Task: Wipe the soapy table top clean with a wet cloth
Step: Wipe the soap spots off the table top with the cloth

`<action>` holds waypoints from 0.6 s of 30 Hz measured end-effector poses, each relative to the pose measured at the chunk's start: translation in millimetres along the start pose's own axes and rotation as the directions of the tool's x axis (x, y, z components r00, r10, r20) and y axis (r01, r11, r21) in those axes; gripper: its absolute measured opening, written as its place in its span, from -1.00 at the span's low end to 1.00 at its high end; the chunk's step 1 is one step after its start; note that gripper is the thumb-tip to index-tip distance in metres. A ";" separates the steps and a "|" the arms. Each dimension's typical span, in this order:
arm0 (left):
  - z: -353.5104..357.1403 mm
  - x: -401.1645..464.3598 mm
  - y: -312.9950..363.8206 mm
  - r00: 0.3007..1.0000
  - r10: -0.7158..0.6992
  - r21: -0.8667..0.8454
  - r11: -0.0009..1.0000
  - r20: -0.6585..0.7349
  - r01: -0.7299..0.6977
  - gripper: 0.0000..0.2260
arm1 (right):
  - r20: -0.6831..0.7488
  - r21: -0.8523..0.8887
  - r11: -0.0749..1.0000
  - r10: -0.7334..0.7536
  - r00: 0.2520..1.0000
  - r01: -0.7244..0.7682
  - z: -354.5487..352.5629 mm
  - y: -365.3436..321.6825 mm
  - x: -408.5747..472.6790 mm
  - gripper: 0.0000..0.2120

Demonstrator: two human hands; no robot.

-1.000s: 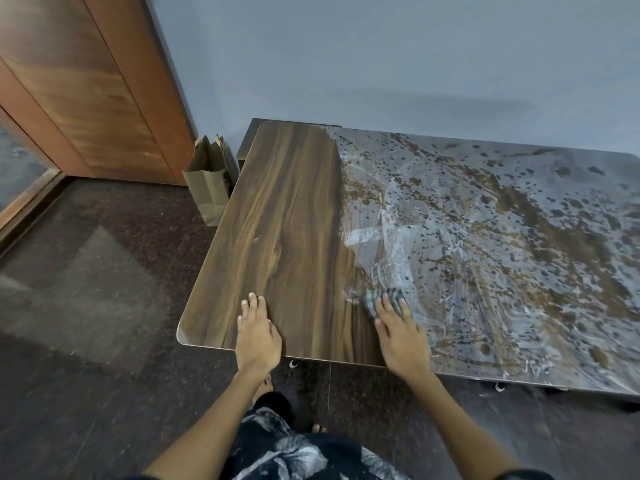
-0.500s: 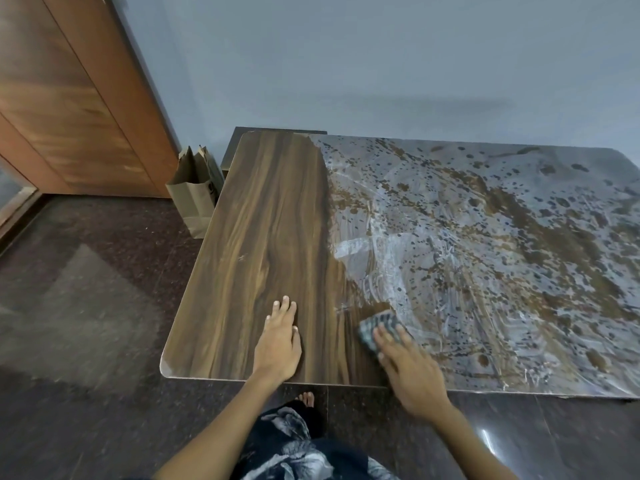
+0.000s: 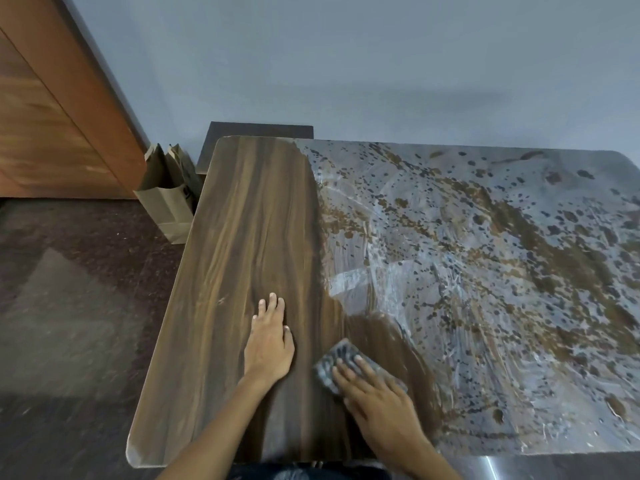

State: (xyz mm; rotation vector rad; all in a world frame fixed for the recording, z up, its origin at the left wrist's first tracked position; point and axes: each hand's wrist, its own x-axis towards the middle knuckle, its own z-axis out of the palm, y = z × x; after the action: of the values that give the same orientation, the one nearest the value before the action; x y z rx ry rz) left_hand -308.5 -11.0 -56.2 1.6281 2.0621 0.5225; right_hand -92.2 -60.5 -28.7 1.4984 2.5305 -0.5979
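A wooden table top (image 3: 242,237) fills the middle of the head view. Its left third shows bare dark wood grain, while white soapy film (image 3: 485,271) with brown speckles covers the right part. A small grey cloth (image 3: 334,362) lies flat near the front edge, at the border of the foam. My right hand (image 3: 377,400) presses down on the cloth with straight fingers, hiding most of it. My left hand (image 3: 270,337) rests flat on the clean wood just left of the cloth.
A brown paper bag (image 3: 166,199) stands on the dark floor (image 3: 69,306) beside the table's far left corner. A wooden door (image 3: 52,116) is at the far left. A dark low piece of furniture (image 3: 256,133) sits behind the table against the blue-grey wall.
My right hand drew the cloth back toward the front edge, leaving a freshly wiped dark strip in the foam. My left hand slid further onto the table. The camera moved closer over the table.
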 end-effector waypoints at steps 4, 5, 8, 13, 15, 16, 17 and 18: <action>-0.6 20.4 2.9 1.000 0.005 0.014 1.000 0.014 -0.005 -0.53 | -0.071 -0.004 0.985 0.169 0.983 -0.170 -33.5 43.9 46.2 -0.44; -1.1 25.5 3.7 1.000 0.009 0.014 1.000 0.013 -0.009 -0.54 | -0.080 0.042 0.972 0.235 0.969 -0.233 -40.5 50.1 66.5 -0.46; -2.1 36.2 5.9 1.000 0.006 0.016 1.000 0.028 -0.007 -0.54 | -0.093 0.107 0.940 0.334 0.938 -0.325 -53.8 42.1 121.7 -0.53; -2.8 50.7 7.7 0.999 -0.006 -0.001 1.000 0.036 0.006 -0.54 | -0.068 0.048 0.997 0.069 0.995 -0.066 -31.1 -12.9 121.0 -0.53; -2.7 52.3 6.4 0.999 -0.001 -0.011 1.000 0.036 0.002 -0.53 | -0.056 0.008 0.999 -0.051 0.997 0.051 -20.1 -19.0 91.4 -0.54; -3.1 51.6 5.0 0.999 0.007 -0.017 1.000 0.034 -0.006 -0.53 | -0.062 -0.001 0.997 -0.073 0.995 0.073 -17.1 -15.2 77.4 -0.55; -3.6 50.7 3.1 0.999 0.018 -0.024 1.000 0.031 -0.017 -0.54 | -0.066 -0.017 0.997 -0.070 0.995 0.069 -15.0 -6.6 66.2 -0.55; -3.9 49.7 1.0 0.999 0.031 -0.034 0.999 0.025 -0.030 -0.54 | -0.051 -0.026 0.998 -0.054 0.997 0.053 -17.4 4.2 58.9 -0.56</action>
State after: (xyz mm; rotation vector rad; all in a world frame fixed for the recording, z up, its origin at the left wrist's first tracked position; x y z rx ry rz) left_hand -319.6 37.6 -58.3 1.6409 2.0022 0.5405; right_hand -116.3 -4.0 -32.6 1.4608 2.6142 -0.5405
